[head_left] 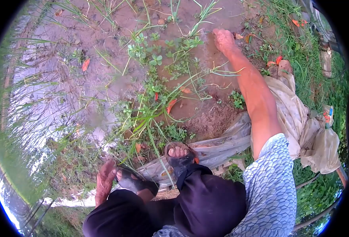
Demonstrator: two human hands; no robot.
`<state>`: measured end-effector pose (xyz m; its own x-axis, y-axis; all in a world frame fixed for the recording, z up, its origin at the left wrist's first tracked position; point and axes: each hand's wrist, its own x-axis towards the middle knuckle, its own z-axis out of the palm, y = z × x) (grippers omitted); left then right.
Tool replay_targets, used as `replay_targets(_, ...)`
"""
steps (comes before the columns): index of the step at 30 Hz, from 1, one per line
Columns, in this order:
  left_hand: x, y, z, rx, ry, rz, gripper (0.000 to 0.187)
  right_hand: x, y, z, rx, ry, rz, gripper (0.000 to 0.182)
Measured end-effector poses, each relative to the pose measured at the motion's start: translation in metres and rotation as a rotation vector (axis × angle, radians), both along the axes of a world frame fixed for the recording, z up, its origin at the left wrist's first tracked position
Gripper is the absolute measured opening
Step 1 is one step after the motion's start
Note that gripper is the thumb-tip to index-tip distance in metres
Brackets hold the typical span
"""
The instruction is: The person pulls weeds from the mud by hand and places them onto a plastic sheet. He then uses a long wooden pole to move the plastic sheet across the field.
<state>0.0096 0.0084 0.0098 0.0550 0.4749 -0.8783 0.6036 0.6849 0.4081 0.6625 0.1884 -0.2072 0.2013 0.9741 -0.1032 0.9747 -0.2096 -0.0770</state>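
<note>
My right hand (224,39) reaches out to the muddy, wet ground (218,63) at the top of the view. Its fingers are curled closed; whatever they may hold is too small or hidden to make out. Just left of it grow low, round-leaved weeds (155,59) and long thin grass-like blades (202,19). My left hand (104,183) hangs low beside my left knee, close to the sandal (137,182) on my left foot. Its fingers are extended and hold nothing that I can see.
Shallow water with rows of thin green shoots (44,83) spreads to the left. A plastic sheet (222,146) runs along the edge under my right sandal (180,158). A crumpled pale cloth or sheet (289,102) lies on the right, beside grass (293,47). Orange-red petals are scattered about.
</note>
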Motion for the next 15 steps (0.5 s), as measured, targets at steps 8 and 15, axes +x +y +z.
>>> replay_targets(8, 0.009, 0.015, -0.003, 0.001, -0.050, 0.063, 0.065, -0.005, -0.021, 0.038, -0.067, 0.546, -0.334, 0.013)
replay_targets(15, 0.010, 0.011, 0.001, -0.040, -0.052, 0.059, 0.062, -0.012, -0.014, 0.011, 0.267, 0.159, -0.044, 0.015)
